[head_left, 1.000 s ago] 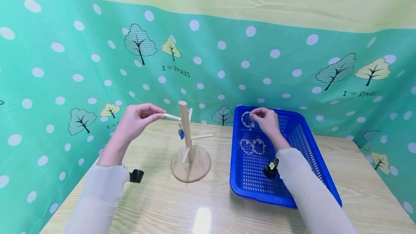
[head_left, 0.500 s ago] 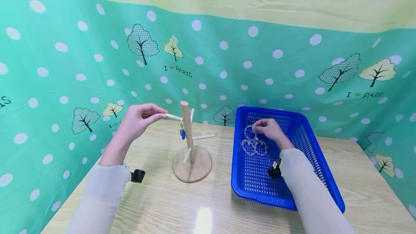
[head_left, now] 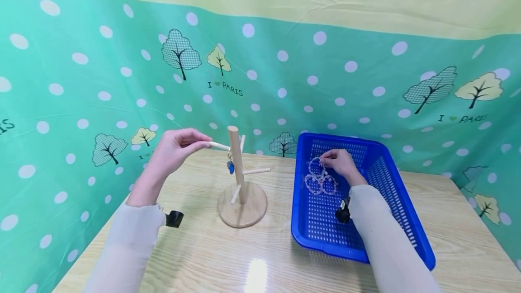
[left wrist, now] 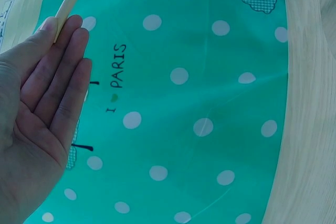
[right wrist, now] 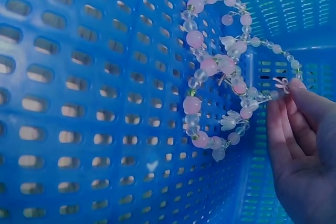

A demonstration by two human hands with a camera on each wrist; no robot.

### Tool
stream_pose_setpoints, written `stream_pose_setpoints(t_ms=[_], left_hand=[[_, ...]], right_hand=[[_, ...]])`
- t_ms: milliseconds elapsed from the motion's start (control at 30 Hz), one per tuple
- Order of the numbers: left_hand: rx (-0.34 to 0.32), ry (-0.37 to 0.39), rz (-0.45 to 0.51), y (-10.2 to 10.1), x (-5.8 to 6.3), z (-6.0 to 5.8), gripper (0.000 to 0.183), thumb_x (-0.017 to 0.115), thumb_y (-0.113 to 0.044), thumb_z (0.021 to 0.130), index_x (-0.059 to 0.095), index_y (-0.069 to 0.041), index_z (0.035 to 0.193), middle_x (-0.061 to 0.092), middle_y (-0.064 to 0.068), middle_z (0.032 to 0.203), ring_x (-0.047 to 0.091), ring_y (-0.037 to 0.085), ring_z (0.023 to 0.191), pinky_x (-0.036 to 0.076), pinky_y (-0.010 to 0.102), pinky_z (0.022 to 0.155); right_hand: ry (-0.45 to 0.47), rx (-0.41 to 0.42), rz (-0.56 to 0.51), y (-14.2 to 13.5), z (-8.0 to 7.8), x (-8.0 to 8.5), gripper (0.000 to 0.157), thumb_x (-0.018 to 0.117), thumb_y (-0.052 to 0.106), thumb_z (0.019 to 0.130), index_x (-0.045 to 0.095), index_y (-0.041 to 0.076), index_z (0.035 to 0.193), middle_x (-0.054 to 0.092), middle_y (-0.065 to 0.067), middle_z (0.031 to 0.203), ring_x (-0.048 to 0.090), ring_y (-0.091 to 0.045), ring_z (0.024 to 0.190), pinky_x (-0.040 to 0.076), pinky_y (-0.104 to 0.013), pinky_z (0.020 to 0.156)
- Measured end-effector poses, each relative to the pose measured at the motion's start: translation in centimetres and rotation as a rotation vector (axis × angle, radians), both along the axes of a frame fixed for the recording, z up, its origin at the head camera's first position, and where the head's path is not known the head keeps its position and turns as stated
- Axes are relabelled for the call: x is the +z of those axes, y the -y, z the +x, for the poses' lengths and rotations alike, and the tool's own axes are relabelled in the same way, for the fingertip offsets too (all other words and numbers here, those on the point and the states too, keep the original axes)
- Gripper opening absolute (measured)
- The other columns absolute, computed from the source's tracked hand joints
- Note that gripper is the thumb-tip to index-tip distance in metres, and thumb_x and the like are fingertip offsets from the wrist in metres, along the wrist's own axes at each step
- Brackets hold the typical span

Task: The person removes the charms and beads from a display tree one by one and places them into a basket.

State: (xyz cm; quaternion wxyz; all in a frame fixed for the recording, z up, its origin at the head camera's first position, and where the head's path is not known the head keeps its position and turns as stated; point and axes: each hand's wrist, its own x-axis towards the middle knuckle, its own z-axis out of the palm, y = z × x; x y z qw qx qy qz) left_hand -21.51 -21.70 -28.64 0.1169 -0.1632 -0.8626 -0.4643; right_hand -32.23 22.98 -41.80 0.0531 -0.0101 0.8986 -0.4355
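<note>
My left hand [head_left: 179, 148] pinches the outer end of an upper peg [left wrist: 71, 1] on a wooden stand [head_left: 237, 162]. From that peg, close to the post, hangs a small blue charm [head_left: 230, 167] on a gold-coloured ring. Inside the blue basket [head_left: 299, 202], my right hand [head_left: 341, 164] pinches a bracelet of clear and pale beads [right wrist: 276, 49], near a small pink bow. Two pink-and-clear beaded bracelets [right wrist: 194, 39] lie side by side on the basket floor, touching or overlapping the pinched one. Its far fingers are partly hidden behind the palm in the right wrist view.
The stand's round base [head_left: 228, 214] rests on the light wood table [head_left: 203, 257], left of the basket. More bare pegs [head_left: 257, 171] stick out from its post. A green dotted curtain [head_left: 260, 58] hangs behind the table and along its sides.
My right hand has moved the pinched bracelet from the basket's far end nearer to the two other bracelets. The left hand stays at the peg's end.
</note>
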Motion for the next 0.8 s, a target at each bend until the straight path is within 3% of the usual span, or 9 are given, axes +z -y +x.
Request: stream_pose_setpoints(t_ms=[267,467,800], left_hand=[[0.007,0.001,-0.011,0.0,0.0,0.0,0.017,0.073,-0.020,0.092,0.076,-0.007,0.103,0.076,-0.012,0.089,0.070,-0.003,0.081,0.055,0.018,0.074],[0.009,0.003,-0.016,0.1,0.0,0.0,0.017,0.073,-0.020,0.092,0.076,-0.007,0.103,0.077,-0.007,0.091,0.070,-0.004,0.081,0.054,0.017,0.073],[0.017,0.020,-0.018,0.0,0.1,0.2,0.020,0.073,-0.023,0.092,0.076,-0.008,0.104,0.078,-0.004,0.093,0.070,-0.004,0.083,0.056,0.020,0.077]], right_hand=[[-0.022,-0.033,0.011,0.1,-0.1,-0.2,0.025,0.059,0.015,0.101,0.068,0.000,0.118,0.066,-0.024,0.124,0.065,-0.036,0.113,0.053,-0.049,0.097],[-0.086,-0.061,-0.005,0.0,-0.1,-0.1,0.025,0.058,0.014,0.102,0.067,-0.001,0.120,0.065,-0.026,0.125,0.065,-0.039,0.115,0.053,-0.050,0.098],[-0.173,-0.077,-0.057,0.6,0.0,1.5,0.028,0.061,0.021,0.101,0.068,0.002,0.119,0.067,-0.022,0.124,0.065,-0.036,0.114,0.053,-0.048,0.098]])
